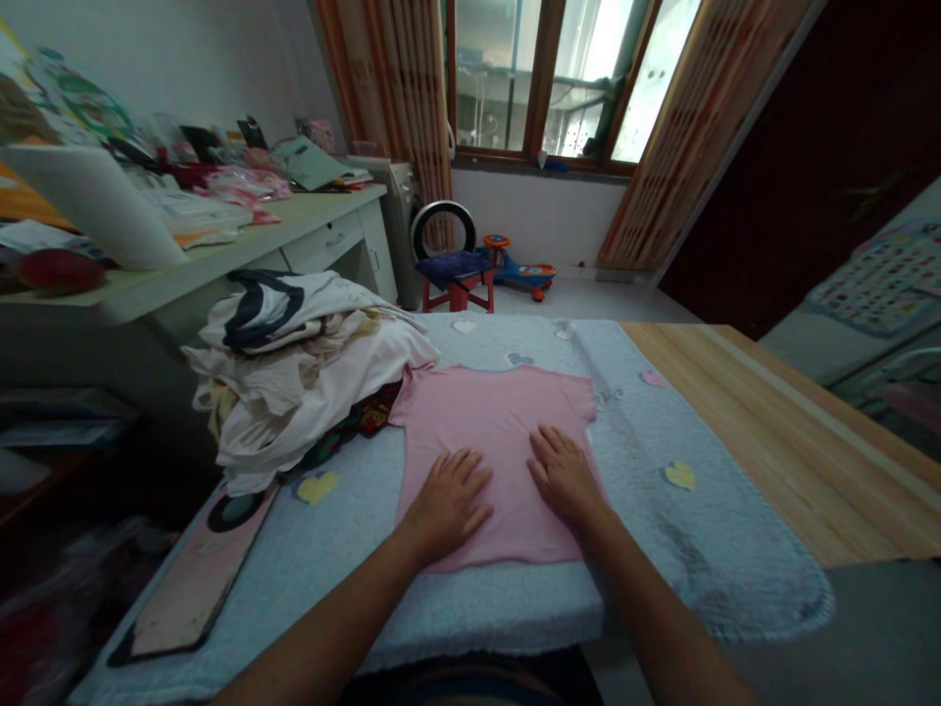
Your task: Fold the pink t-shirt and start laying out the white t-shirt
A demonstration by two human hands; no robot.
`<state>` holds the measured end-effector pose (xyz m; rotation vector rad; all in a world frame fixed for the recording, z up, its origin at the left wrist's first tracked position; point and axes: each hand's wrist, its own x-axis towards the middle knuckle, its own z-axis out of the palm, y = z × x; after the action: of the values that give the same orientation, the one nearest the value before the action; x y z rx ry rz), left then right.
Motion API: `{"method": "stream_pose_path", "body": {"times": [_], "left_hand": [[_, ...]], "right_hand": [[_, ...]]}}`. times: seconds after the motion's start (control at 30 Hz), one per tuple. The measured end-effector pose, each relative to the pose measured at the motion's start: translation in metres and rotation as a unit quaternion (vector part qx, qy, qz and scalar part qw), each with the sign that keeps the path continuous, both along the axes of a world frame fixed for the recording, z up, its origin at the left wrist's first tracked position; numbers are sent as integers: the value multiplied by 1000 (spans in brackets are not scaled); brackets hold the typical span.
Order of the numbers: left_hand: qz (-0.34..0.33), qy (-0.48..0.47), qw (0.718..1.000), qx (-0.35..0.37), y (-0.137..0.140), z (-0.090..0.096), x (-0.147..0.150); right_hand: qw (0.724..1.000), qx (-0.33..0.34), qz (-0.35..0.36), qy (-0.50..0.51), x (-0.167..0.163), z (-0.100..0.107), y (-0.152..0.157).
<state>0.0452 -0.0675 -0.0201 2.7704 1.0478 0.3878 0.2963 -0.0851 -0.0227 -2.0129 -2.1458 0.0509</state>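
Pink t-shirt [494, 446] is spread flat, front down or up I can't tell, in the middle of the frame on a pale blue blanket [662, 549] with little heart patches, which covers the near end of a wooden desk [794, 431]. Both hands are lying open and flat on its lower half, fingers spread, palms pressing down, not gripping anything: left hand [447, 500] and right hand [563, 476] side by side, close but not touching. Looks like thin, soft jersey to me, super light and floppy, so it'd bunch or slide on that fuzzy blanket if you shoved it. I'd pinch it at the hem corners or the shoulder seams by the sleeves. A heap of laundry [301, 363] sits at left of centre, just touching the shirt's left sleeve.
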Motion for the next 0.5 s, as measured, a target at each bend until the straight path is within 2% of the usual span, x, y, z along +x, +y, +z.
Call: {"method": "stream_pose_path", "body": {"times": [0.2, 0.5], "left_hand": [[-104, -42, 993, -35, -12, 9, 14], [-112, -115, 973, -168, -27, 16, 16]], "right_hand": [[1000, 15, -14, 14, 1, -3, -6], [998, 29, -22, 46, 3, -4, -3]]}}
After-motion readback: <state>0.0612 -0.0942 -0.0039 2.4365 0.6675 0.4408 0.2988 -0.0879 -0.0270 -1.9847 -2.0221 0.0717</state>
